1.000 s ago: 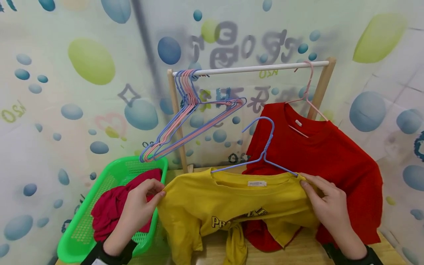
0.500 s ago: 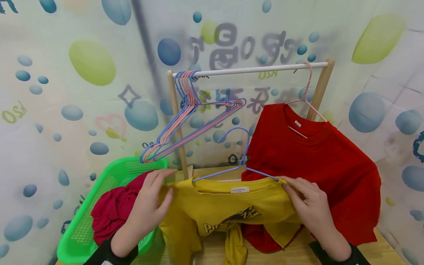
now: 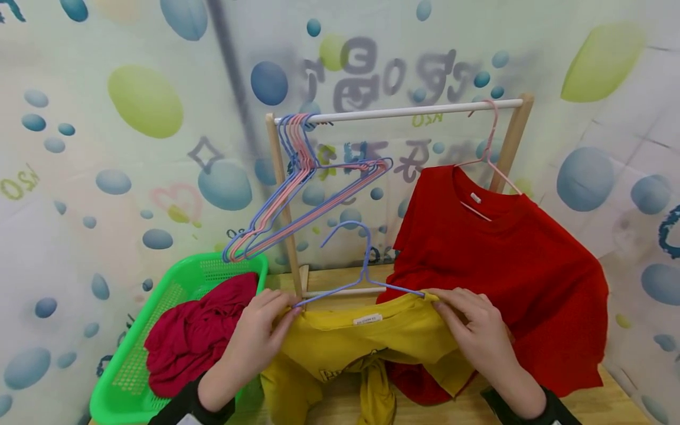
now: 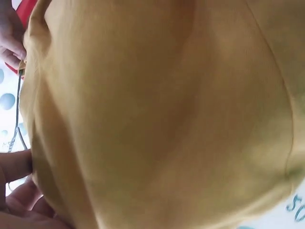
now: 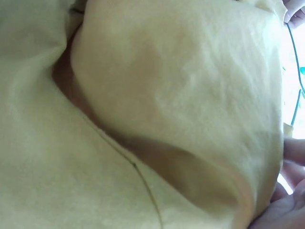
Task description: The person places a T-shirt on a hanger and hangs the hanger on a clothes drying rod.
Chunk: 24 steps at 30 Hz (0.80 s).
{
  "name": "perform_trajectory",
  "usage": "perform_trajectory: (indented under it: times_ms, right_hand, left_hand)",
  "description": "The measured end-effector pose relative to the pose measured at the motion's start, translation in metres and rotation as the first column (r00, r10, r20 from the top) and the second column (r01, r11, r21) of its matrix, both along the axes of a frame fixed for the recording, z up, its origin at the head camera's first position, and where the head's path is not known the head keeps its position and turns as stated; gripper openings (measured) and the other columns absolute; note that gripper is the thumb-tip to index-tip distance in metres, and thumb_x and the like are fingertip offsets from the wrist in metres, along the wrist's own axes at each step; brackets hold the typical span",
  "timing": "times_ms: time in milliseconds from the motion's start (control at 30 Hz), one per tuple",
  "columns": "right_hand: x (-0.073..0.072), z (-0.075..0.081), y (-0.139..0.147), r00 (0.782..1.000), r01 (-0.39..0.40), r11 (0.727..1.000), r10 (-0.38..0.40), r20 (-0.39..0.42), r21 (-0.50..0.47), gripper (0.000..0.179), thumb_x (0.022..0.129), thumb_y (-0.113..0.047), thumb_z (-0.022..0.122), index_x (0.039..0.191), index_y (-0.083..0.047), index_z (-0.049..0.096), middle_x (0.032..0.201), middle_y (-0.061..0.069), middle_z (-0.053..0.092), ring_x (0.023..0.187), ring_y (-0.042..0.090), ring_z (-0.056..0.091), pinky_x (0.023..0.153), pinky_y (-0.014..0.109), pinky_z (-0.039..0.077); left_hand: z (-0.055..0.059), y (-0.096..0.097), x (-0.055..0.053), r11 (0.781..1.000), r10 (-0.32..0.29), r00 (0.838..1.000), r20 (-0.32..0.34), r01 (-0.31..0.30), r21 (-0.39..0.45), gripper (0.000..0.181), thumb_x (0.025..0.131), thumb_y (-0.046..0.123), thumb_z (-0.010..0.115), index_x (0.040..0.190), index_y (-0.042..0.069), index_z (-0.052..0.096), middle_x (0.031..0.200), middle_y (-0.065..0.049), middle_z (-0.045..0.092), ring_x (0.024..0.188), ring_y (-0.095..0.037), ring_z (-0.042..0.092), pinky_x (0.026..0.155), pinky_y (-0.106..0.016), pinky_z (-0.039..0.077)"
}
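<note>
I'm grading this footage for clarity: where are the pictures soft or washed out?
Head: fairly even light, the yellow shirt and backdrop clear enough; left wrist: the shirt looks brownish and soft; right wrist: the shirt looks paler, and the backdrop past its right edge glares nearly white.

A green plastic basket (image 3: pixel 130 360) holds a crumpled crimson cloth (image 3: pixel 196 339). A white rail (image 3: pixel 393 112) on 2 pale wooden posts (image 3: pixel 512 139) carries bunched blue and pink wire hangers (image 3: pixel 304 168) at left and a red round-necked shirt (image 3: pixel 504 271) on a pink wire hanger (image 3: pixel 487 154) at right. Behind is a pale, blue-spotted backdrop (image 3: pixel 154 159).
</note>
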State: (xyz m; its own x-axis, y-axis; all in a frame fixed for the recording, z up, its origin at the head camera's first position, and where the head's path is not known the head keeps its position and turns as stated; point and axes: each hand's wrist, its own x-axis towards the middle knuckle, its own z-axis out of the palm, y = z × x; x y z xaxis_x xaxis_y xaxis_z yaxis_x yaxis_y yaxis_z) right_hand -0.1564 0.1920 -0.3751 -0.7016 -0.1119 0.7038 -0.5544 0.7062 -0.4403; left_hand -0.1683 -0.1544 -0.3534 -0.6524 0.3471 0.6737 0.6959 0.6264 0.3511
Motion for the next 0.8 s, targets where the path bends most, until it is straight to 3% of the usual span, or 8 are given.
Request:
perform_trajectory:
  times_ms: [167,300,367,567,667,800]
  right_hand:
    - [-0.004,-0.001,0.009,1.0,-0.011,0.997,0.013,-0.024,0.072,0.033,0.079,-0.013,0.07,0.109,-0.027,0.068,0.094,-0.013,0.067,0.083,0.002,0.055,0.07,0.022,0.043]
    - [-0.012,-0.01,0.03,0.997,-0.006,0.996,0.013,-0.078,0.092,0.042,0.075,-0.007,0.072,0.114,-0.022,0.066,0.093,-0.009,0.065,0.083,0.003,0.054,0.072,0.014,0.044]
    - [-0.014,-0.015,0.041,0.996,0.02,0.997,-0.012,-0.094,0.079,0.044,0.074,-0.003,0.072,0.114,-0.019,0.065,0.092,-0.006,0.065,0.079,0.001,0.053,0.071,0.012,0.043]
    - [-0.011,-0.019,0.065,0.98,0.072,0.997,-0.076,-0.184,-0.025,0.029,0.075,0.005,0.068,0.102,-0.007,0.068,0.068,-0.004,0.06,0.053,-0.005,0.041,0.046,0.016,0.036]
    - [-0.009,-0.017,0.071,0.966,0.097,0.992,-0.112,-0.232,-0.075,0.025,0.076,0.007,0.066,0.1,-0.002,0.067,0.068,0.002,0.062,0.053,-0.006,0.044,0.046,0.013,0.038]
    - [-0.007,-0.017,0.075,0.969,0.14,0.986,-0.156,-0.194,-0.091,0.025,0.077,0.006,0.066,0.101,0.001,0.064,0.07,0.002,0.061,0.057,-0.008,0.046,0.05,0.01,0.041]
  left_hand:
    - [-0.001,-0.002,0.002,0.997,-0.008,1.0,0.027,0.006,0.074,0.01,0.081,0.01,0.067,0.085,0.02,0.068,0.077,0.011,0.063,0.072,-0.005,0.046,0.058,-0.028,0.04]
    - [0.0,-0.008,0.002,0.993,0.003,0.999,0.048,-0.009,0.116,0.009,0.083,0.012,0.066,0.086,0.02,0.068,0.078,0.01,0.065,0.07,-0.006,0.045,0.053,-0.025,0.04]
    - [0.0,-0.012,0.001,0.992,0.016,0.998,0.057,-0.023,0.125,0.008,0.084,0.013,0.065,0.087,0.02,0.069,0.078,0.01,0.065,0.068,-0.007,0.043,0.051,-0.024,0.039]
    - [0.001,-0.022,0.0,0.989,0.037,0.994,0.105,-0.051,0.139,0.008,0.086,0.017,0.063,0.09,0.02,0.07,0.076,0.01,0.064,0.066,-0.007,0.042,0.048,-0.023,0.039]
    - [0.002,-0.023,0.0,0.988,0.025,0.991,0.134,-0.045,0.151,0.009,0.086,0.02,0.062,0.09,0.021,0.07,0.079,0.011,0.065,0.066,-0.007,0.044,0.049,-0.023,0.04]
    - [0.004,-0.023,0.001,0.98,-0.006,0.98,0.201,-0.034,0.198,0.008,0.086,0.024,0.062,0.09,0.023,0.07,0.08,0.011,0.066,0.069,-0.007,0.048,0.051,-0.024,0.043]
